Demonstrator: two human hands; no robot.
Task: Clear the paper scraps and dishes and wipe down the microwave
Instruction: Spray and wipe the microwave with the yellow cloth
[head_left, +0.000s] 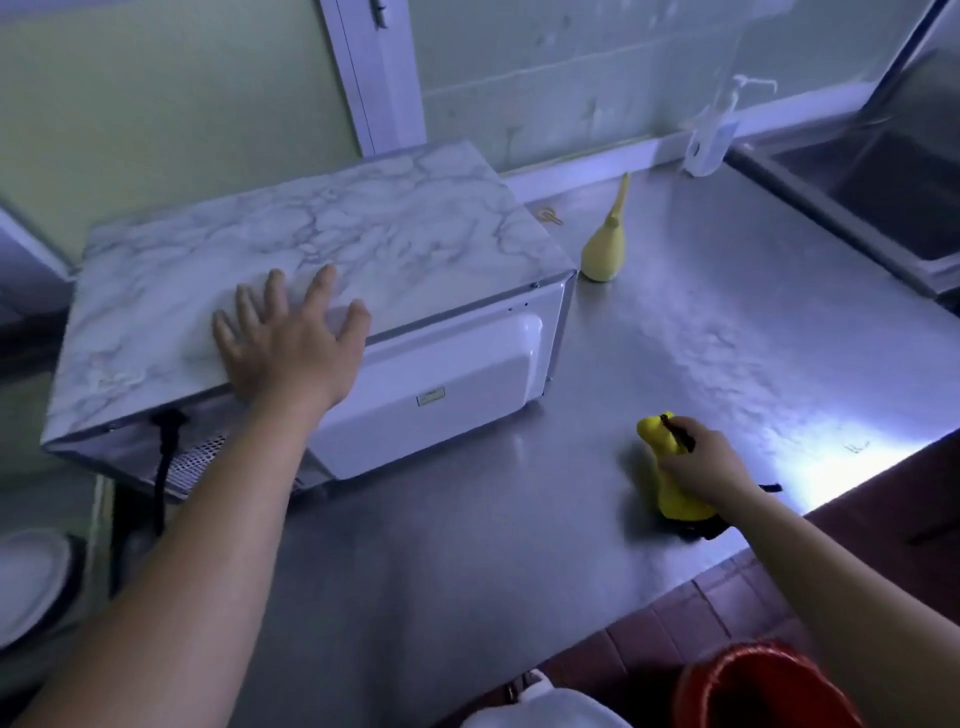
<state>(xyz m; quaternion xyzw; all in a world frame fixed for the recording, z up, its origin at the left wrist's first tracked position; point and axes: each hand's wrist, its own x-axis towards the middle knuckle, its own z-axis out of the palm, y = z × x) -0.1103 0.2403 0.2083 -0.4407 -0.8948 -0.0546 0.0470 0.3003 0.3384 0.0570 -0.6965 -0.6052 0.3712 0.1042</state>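
The white box-shaped microwave (322, 249) carries a marble-patterned top sheet, smooth with a faint sheen, under my flat left hand (291, 343). Its white moulded rear panel (441, 384) is glossy plastic; the vent grille (202, 457) beside it is perforated metal. The grey steel countertop (727, 338) is brushed, with a dull reflective finish. The bunched yellow cloth (675, 499) in my right hand (701, 462) looks soft and matt. The pale yellow pear-shaped object (602, 254) is matt.

Under your left hand (291, 353) the microwave (322, 239) top is white marble veined in grey, its casing plain white. Your right hand (701, 467) grips a bright yellow cloth (678, 501) with black trim. Beyond that grip, a paler yellow pear-shaped object (602, 254); nearer than it, a red bucket (753, 686).
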